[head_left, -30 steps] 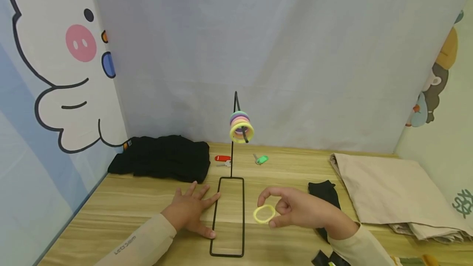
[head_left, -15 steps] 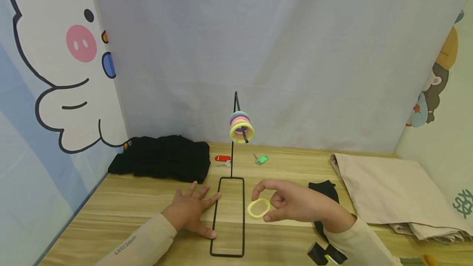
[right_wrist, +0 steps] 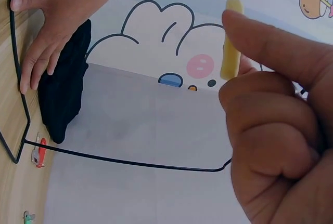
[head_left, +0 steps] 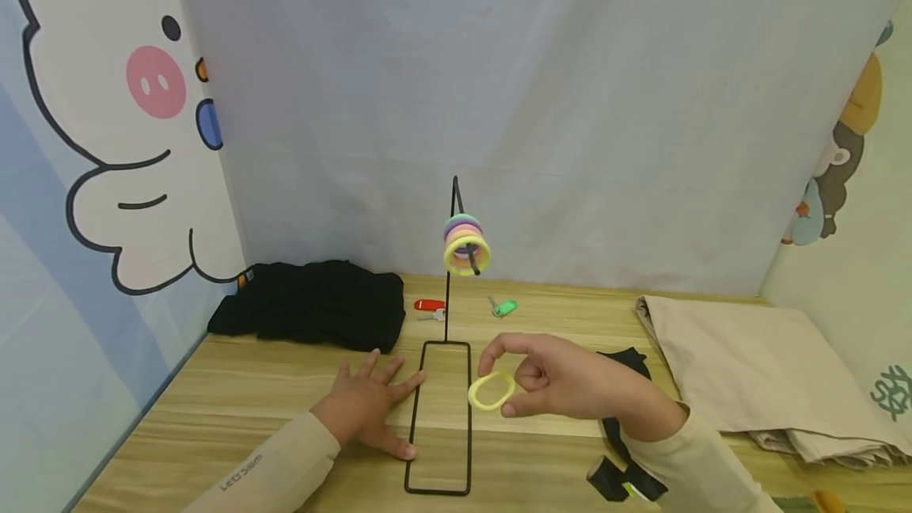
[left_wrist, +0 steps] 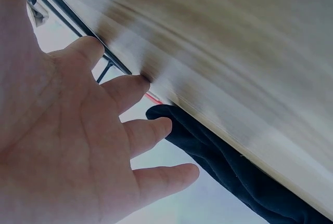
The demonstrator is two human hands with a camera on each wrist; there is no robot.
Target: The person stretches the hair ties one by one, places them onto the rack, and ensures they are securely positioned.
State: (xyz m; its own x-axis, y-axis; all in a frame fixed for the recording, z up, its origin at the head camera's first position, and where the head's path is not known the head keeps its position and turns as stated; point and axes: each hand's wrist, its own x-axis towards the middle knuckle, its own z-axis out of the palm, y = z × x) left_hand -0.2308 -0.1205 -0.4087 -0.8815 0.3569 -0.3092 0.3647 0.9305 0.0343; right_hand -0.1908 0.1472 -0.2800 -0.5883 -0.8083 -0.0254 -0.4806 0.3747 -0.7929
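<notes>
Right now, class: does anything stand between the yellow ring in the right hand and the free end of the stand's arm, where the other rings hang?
Nothing visible does. The right hand pinches the yellow ring above the stand's base; open air lies between it and the arm's tip. The left hand rests flat beside the base.

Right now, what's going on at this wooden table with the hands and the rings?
A person's right hand pinches a yellow elastic hair ring above the wooden table, near the base of a black wire stand. The left hand lies flat on the table, touching the stand's rectangular base. Several pastel hair rings already hang on the stand's hook.
</notes>
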